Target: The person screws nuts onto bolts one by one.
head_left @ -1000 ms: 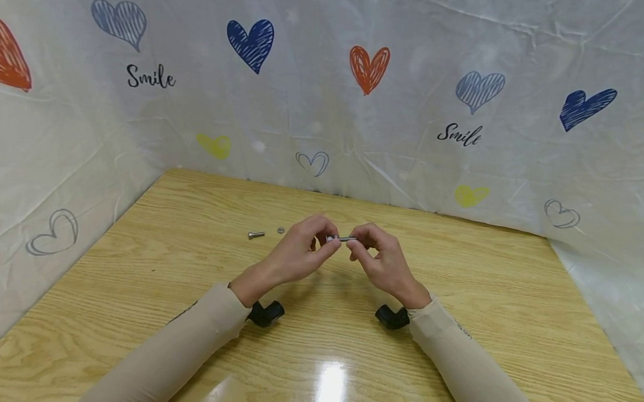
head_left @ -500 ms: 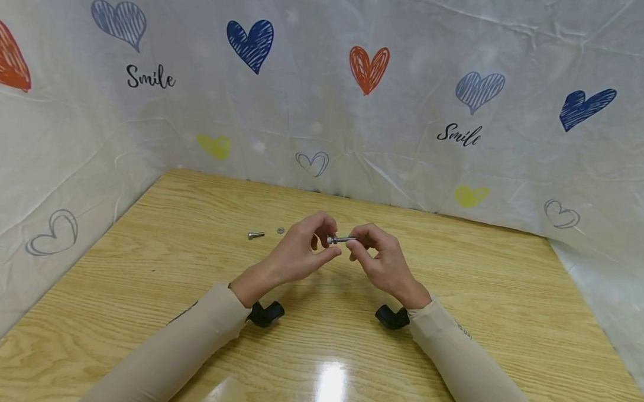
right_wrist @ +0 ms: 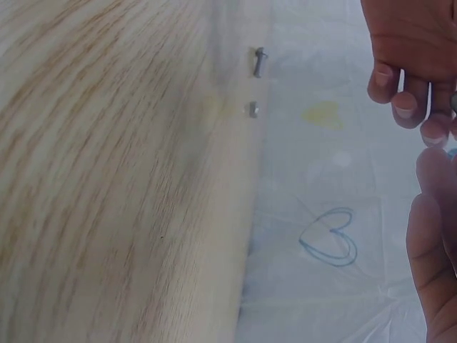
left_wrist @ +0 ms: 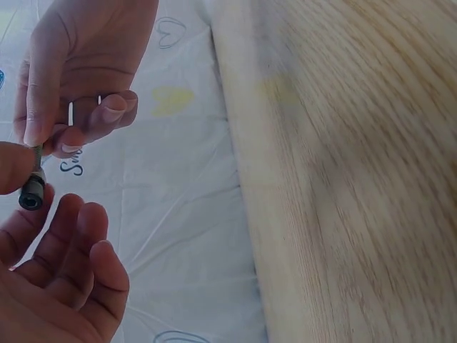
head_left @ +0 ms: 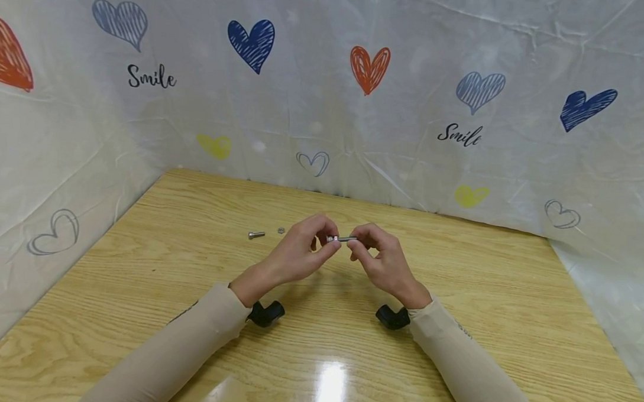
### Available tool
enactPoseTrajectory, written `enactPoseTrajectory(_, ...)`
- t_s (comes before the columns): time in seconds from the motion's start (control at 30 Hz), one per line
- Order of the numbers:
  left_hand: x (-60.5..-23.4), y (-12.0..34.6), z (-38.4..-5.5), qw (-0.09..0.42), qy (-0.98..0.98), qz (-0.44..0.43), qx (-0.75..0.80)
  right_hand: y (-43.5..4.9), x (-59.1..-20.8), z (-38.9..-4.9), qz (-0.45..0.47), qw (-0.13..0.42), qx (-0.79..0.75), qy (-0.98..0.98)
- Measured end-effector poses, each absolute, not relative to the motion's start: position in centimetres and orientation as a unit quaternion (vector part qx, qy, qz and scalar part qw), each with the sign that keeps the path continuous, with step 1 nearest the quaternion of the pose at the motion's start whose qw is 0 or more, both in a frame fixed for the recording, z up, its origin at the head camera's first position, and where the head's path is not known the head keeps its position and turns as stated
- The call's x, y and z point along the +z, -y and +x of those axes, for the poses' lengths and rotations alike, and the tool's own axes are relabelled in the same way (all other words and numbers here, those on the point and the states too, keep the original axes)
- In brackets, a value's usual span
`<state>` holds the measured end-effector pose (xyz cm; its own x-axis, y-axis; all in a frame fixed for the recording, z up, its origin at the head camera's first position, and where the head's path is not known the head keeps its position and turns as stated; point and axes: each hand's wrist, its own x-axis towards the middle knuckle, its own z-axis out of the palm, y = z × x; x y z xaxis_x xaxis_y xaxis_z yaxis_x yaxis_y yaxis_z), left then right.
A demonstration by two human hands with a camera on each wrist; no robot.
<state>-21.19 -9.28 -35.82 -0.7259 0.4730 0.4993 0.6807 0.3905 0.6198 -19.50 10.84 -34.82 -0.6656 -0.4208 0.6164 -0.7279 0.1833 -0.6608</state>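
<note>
Held level between the two hands is a silver socket-head bolt (head_left: 346, 239), its head toward the left. My left hand (head_left: 302, 250) pinches the nut (head_left: 335, 238) on the bolt near the head, thumb and index finger on either side. The right hand (head_left: 382, 257) grips the threaded end between thumb and fingertips, so that tip is hidden. In the left wrist view the bolt's dark socket head (left_wrist: 31, 195) points at the camera. Fingers block most of the bolt in the right wrist view.
A second bolt (head_left: 256, 235) lies on the wooden table (head_left: 190, 315) left of the hands, with a loose nut (head_left: 281, 230) beside it. Black wrist mounts (head_left: 266, 314) stick out under both sleeves. A white sheet (head_left: 325, 106) printed with hearts hangs behind and at the sides.
Half a second ago the left thumb was lifted off and the nut and bolt head showed; now thumb and index finger have closed on the nut again. The right hand has stayed still.
</note>
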Motion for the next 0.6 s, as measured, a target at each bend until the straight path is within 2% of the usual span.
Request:
enactPoseTrajectory(0.27, -35.83, 9.34, -21.09, 0.099, 0.836, -0.327, -0.428, -10.79, -34.82, -19.47, 0.38, 0.153, 0.509, 0.757)
enactPoseTrajectory(0.6, -35.69, 9.22, -21.19, 0.129, 0.82, -0.354, -0.43, -10.77, -34.83, -19.48, 0.378, 0.149, 0.51, 0.758)
